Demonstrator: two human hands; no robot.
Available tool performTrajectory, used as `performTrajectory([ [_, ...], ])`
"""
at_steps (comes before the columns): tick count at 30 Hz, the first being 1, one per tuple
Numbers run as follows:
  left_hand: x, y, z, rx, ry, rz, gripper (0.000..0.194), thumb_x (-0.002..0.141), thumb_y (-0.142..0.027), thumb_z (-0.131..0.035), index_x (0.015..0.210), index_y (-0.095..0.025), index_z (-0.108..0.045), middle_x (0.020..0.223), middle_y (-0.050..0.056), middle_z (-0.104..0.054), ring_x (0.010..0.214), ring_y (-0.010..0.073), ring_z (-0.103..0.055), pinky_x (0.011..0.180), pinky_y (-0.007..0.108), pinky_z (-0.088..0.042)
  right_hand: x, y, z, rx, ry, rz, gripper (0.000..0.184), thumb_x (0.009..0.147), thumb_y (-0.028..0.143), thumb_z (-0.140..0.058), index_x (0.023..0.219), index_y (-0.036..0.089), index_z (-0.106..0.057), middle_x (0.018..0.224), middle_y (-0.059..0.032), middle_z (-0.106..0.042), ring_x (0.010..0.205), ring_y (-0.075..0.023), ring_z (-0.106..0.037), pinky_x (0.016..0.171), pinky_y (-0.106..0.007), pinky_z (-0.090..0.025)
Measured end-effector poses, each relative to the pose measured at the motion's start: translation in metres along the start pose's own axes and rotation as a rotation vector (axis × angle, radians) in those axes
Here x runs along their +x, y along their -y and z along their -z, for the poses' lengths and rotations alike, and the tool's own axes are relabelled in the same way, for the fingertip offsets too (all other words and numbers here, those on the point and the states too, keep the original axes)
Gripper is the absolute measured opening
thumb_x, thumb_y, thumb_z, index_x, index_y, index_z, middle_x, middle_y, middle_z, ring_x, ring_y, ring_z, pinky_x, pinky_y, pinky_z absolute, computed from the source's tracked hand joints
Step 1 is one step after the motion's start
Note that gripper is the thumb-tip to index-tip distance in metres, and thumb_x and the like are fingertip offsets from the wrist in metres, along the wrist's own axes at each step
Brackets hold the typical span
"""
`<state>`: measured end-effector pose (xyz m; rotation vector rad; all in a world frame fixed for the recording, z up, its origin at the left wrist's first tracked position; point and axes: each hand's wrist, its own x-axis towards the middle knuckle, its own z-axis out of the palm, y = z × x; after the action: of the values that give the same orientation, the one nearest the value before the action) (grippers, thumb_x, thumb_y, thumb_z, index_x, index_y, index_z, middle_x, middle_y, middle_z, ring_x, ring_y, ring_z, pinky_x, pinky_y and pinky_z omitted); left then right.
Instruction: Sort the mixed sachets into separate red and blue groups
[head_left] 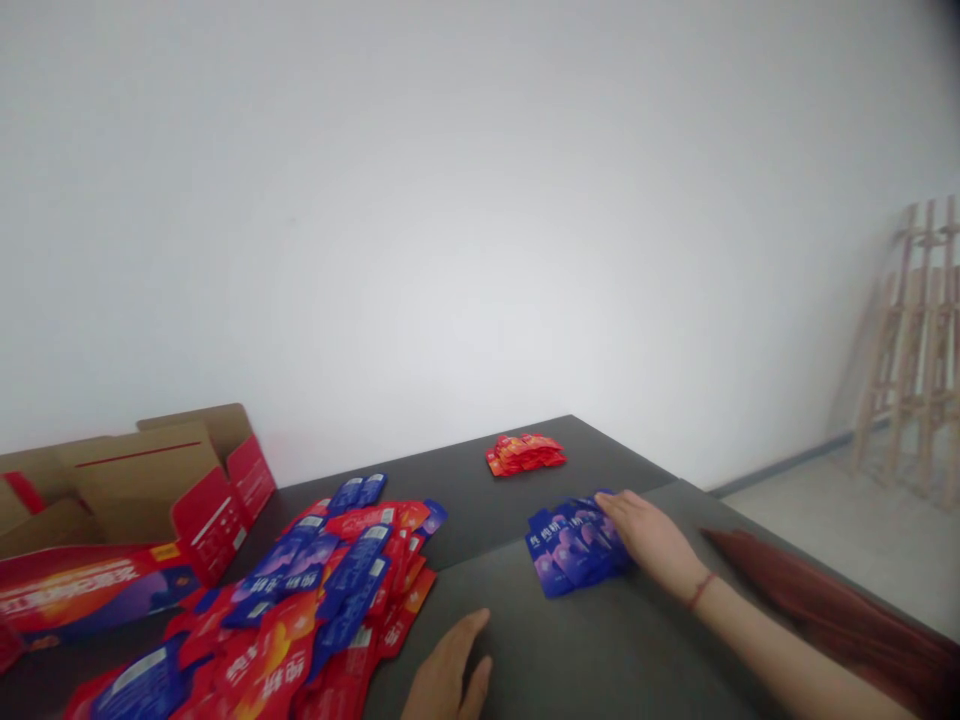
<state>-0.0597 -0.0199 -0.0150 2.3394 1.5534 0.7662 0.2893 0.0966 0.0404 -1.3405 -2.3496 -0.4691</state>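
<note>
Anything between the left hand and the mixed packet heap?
Nothing visible: only tabletop shows between the left hand and the mixed heap of red and blue packets. The cardboard box stands on the heap's far side, outside that gap.

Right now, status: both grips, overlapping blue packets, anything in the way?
Right grip touching overlapping blue packets at their right edge. Left grip empty, apart from them. Packets lie on the table. Red-and-blue pile further left, not in between.
</note>
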Motion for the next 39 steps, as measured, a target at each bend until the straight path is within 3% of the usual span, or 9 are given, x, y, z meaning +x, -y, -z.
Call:
performTrajectory([
  [4,-0.001,-0.002,-0.001,0.016,-0.007,-0.023,0.042,0.088,-0.03,-0.043,0.128,-0.024,-0.053,0.128,0.006,-0.058,0.118,0.0201,-0.054,0.101,0.033,-0.043,0.009,-0.016,-0.007,-0.16,0.071,-0.139,0.034,0.085,0.004,-0.041,0.11,0.008,-0.063,0.109,-0.0164,-0.067,0.095,-0.0276,-0.057,0.083,-0.039,-0.047],
  [9,-0.002,0.001,-0.003,0.016,-0.038,-0.075,0.04,0.087,-0.027,-0.045,0.126,-0.025,-0.055,0.125,0.006,-0.06,0.115,0.02,-0.057,0.099,0.031,-0.045,0.012,-0.002,-0.012,-0.216,0.132,-0.225,0.026,0.087,0.007,-0.041,0.09,0.01,-0.067,0.089,-0.0174,-0.069,0.09,-0.0299,-0.056,0.073,-0.039,-0.045],
  [19,0.001,0.006,-0.006,0.038,-0.07,-0.196,0.041,0.083,-0.019,-0.046,0.123,-0.021,-0.056,0.122,0.007,-0.063,0.112,0.0183,-0.059,0.097,0.031,-0.047,0.01,0.016,-0.024,-0.227,0.217,-0.281,0.034,0.095,0.024,-0.038,0.093,0.007,-0.069,0.096,-0.018,-0.067,0.099,-0.03,-0.054,0.079,-0.038,-0.042],
  [26,-0.003,-0.015,-0.001,-0.045,-0.046,-0.03,0.043,0.08,-0.015,-0.046,0.121,-0.02,-0.057,0.126,0.008,-0.059,0.118,0.0203,-0.054,0.102,0.037,-0.043,0.019,0.009,-0.018,-0.195,0.262,-0.262,0.033,0.093,0.018,-0.04,0.085,0.008,-0.071,0.091,-0.019,-0.068,0.092,-0.0285,-0.058,0.076,-0.036,-0.042],
  [29,-0.003,-0.022,0.003,-0.188,-0.078,0.054,0.041,0.081,-0.015,-0.045,0.119,-0.022,-0.059,0.126,0.006,-0.059,0.119,0.0202,-0.052,0.105,0.039,-0.039,0.031,0.029,-0.004,-0.161,0.225,-0.229,0.029,0.092,0.019,-0.043,0.087,0.009,-0.07,0.091,-0.019,-0.067,0.092,-0.0288,-0.057,0.077,-0.038,-0.042],
  [31,0.001,-0.019,0.005,-0.329,-0.154,0.127,0.039,0.083,-0.016,-0.043,0.118,-0.022,-0.059,0.124,0.005,-0.06,0.118,0.0198,-0.052,0.106,0.04,-0.037,0.036,0.066,0.008,-0.027,0.146,-0.117,0.024,0.092,0.021,-0.046,0.095,0.01,-0.068,0.097,-0.0169,-0.066,0.096,-0.0274,-0.056,0.081,-0.038,-0.041],
  [35,0.012,-0.003,0.006,-0.659,-0.345,0.282,0.034,0.084,-0.025,-0.043,0.112,-0.019,-0.061,0.117,0.007,-0.063,0.114,0.0215,-0.055,0.103,0.039,-0.039,0.021,0.172,0.026,0.473,0.194,0.467,0.02,0.088,0.031,-0.057,0.103,0.02,-0.064,0.109,-0.0046,-0.065,0.101,-0.0196,-0.056,0.088,-0.031,-0.039],
  [37,0.016,0.005,0.005,-0.801,-0.401,0.333,0.032,0.083,-0.031,-0.047,0.107,-0.018,-0.063,0.114,0.008,-0.064,0.112,0.0233,-0.056,0.101,0.041,-0.039,0.007,0.217,0.027,0.561,0.203,0.786,0.024,0.087,0.039,-0.059,0.103,0.022,-0.063,0.108,-0.0005,-0.066,0.103,-0.018,-0.055,0.088,-0.029,-0.039],
  [39,0.017,0.01,0.005,-0.915,-0.427,0.37,0.032,0.081,-0.035,-0.05,0.103,-0.017,-0.065,0.112,0.009,-0.065,0.111,0.0247,-0.057,0.101,0.042,-0.038,-0.002,0.244,0.022,0.543,0.167,0.987,0.025,0.094,0.037,-0.048,0.11,0.022,-0.06,0.112,0.001,-0.066,0.103,-0.0147,-0.056,0.085,-0.027,-0.039],
])
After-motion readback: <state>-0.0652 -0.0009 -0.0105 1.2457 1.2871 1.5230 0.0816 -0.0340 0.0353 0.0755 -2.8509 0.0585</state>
